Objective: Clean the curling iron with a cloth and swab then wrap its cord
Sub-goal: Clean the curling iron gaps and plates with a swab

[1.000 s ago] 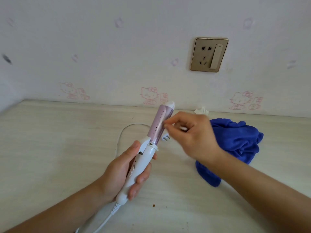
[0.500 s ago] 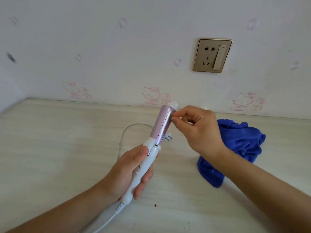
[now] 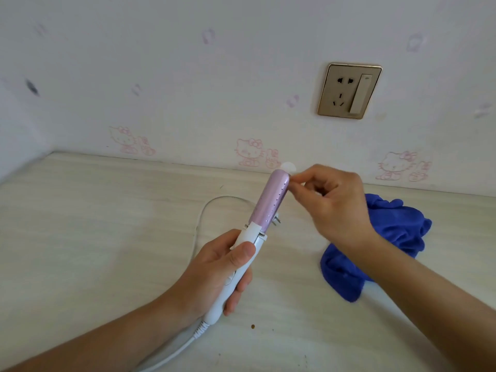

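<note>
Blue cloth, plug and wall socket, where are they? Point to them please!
blue cloth (image 3: 402, 226): head view, on the bunched upper folds.
plug (image 3: 358, 220): head view, on the metal prongs beside the pink barrel (image 3: 268, 205).
wall socket (image 3: 349, 91): head view, on the middle of its gold plate.

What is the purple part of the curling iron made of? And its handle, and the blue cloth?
Purple barrel: probably coated metal, smooth with a soft sheen and tiny holes. White handle: looks like glossy plastic. Blue cloth: soft fuzzy fabric, perhaps microfibre, crumpled in floppy folds.
</note>
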`<move>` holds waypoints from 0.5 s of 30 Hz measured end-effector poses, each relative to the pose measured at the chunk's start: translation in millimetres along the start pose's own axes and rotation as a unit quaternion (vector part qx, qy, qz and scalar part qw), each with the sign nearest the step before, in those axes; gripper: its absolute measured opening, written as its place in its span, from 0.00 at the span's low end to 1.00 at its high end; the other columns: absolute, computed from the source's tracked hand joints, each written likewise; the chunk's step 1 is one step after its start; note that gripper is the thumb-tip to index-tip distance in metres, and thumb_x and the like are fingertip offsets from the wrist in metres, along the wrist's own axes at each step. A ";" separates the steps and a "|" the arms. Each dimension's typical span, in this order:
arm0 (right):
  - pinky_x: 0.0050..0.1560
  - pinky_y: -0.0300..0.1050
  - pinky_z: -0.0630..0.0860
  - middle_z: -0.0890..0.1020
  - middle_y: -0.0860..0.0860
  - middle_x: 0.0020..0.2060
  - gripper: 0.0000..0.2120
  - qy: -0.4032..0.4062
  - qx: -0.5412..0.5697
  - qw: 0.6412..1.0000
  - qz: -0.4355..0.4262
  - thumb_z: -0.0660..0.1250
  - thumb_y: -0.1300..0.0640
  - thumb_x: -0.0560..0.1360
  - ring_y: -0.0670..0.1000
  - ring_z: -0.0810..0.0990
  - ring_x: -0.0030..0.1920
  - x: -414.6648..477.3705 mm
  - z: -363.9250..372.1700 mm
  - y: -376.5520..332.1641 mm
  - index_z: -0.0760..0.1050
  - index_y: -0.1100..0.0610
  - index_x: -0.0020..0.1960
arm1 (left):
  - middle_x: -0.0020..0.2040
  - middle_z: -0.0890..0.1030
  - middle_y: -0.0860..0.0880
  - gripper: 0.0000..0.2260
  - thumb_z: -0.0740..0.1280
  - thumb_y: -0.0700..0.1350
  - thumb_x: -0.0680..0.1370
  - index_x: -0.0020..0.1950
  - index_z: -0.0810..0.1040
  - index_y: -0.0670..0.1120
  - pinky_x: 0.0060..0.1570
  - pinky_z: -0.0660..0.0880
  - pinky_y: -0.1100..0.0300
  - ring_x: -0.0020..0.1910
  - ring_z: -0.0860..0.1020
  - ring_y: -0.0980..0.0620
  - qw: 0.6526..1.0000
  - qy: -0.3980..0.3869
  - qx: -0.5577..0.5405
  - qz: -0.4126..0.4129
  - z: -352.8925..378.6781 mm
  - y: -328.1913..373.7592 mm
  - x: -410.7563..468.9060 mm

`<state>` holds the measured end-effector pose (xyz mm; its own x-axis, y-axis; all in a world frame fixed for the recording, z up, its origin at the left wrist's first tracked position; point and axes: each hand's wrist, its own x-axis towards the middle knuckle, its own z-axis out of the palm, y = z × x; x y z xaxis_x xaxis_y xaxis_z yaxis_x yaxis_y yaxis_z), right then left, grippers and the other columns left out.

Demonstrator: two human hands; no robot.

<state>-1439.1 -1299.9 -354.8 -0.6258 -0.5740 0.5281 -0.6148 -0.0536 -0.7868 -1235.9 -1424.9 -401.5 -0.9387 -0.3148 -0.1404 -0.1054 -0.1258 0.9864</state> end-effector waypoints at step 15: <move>0.29 0.36 0.65 0.73 0.46 0.25 0.06 -0.086 -0.053 0.993 -0.061 0.72 0.62 0.74 0.44 0.68 0.25 -33.9 22.3 -6.2 0.84 0.53 0.42 | 0.32 0.76 0.43 0.28 0.70 0.66 0.72 0.55 0.76 0.43 0.21 0.69 0.63 0.19 0.70 0.47 0.999 0.029 -0.007 0.011 -1.9 -2.4 1.1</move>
<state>-1403.4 -1298.4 -374.9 -0.4585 -0.7003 0.5471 -0.7330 -0.0501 -0.6784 -1236.1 -1426.7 -404.2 -0.9198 -0.3725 -0.1238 -0.0797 -0.1315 0.9881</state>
